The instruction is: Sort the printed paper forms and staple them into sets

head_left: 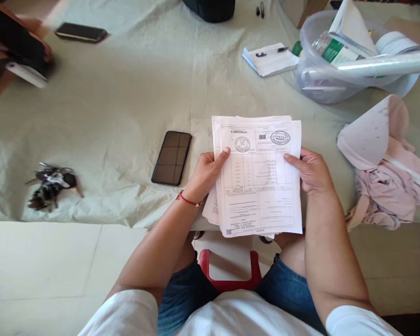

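- Left hand (pixel 208 171) and right hand (pixel 313 171) pinch the stamped papers (pixel 262 200) mid-frame, thumbs on top, likely to keep the pile flat.
- The smartphone (pixel 171 157) lies nearby, maybe to be out of the way.

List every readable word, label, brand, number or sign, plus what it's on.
No text reads with certainty.
White printed paper sheets: print too small to read.
Black round stamp and black oval stamp on the top sheet: lettering illegible.
Black barcode, same sheet: no readable characters.
Green-and-white label inside the translucent plastic tub: too blurred.
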`<state>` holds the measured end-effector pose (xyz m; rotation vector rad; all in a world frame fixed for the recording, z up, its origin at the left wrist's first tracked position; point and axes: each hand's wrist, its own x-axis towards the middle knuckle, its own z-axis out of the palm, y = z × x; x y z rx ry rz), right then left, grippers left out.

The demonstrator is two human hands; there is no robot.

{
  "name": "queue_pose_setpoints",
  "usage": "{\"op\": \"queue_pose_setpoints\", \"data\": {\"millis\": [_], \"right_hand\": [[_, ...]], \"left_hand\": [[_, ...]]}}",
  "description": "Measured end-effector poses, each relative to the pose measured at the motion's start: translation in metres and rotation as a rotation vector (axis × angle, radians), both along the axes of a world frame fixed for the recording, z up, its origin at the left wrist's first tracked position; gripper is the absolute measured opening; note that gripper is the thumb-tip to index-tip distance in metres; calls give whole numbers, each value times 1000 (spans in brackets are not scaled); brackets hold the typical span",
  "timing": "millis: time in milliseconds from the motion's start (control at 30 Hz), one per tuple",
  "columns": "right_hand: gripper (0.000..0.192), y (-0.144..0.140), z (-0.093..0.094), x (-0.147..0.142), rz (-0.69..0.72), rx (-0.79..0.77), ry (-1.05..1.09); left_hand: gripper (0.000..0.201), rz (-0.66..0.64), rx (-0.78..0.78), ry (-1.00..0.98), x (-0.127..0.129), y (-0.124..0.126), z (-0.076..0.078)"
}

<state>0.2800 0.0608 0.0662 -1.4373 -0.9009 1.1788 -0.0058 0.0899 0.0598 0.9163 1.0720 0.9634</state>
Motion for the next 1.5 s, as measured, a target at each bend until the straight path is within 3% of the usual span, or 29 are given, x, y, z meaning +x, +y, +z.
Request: {"op": "queue_pose_setpoints", "data": {"millis": [100, 167, 267, 300, 433, 667, 767, 867, 967, 1033, 1233, 1367, 1500], "right_hand": [[48, 1, -2, 9, -85, 11, -1], [51, 1, -5, 21, -150, 36, -24], [53, 2, -11, 43, -227, 51, -66], [52, 2, -12, 50, -242, 59, -72], [46, 1, -16, 68, -285, 90, -101], [38, -3, -11, 71, -327, 123, -129], [33, -3, -11, 76, -375, 152, -144], [29, -2, -13, 80, -415, 152, -161], [38, -2, -12, 79, -367, 118, -155], [50, -3, -9, 74, -284, 51, -126], [63, -1, 2, 51, -108, -41, -41], [58, 0, 4, 38, -53, -15, 12], [49, 4, -1, 30, -85, 51, 31]], "left_hand": [[50, 116, 12, 55, 0, 4, -1], [40, 165, 38, 53, 0, 7, 1], [10, 143, 52, 23, -2, 8, 5], [10, 127, 47, 12, -3, 8, 5], [41, 103, 75, -27, -4, 7, 3], [85, 147, 94, -46, -7, 8, -1], [87, 152, 85, -46, -10, 10, -2], [68, 139, 41, -72, -11, 10, -1], [39, 110, -23, -80, -13, 9, 1], [31, 109, -48, -66, -14, 8, 2], [39, 63, -127, -128, -15, 7, 7], [39, -51, -163, -151, -15, 5, 13], [37, -69, -117, -164, -15, 3, 11]]}}
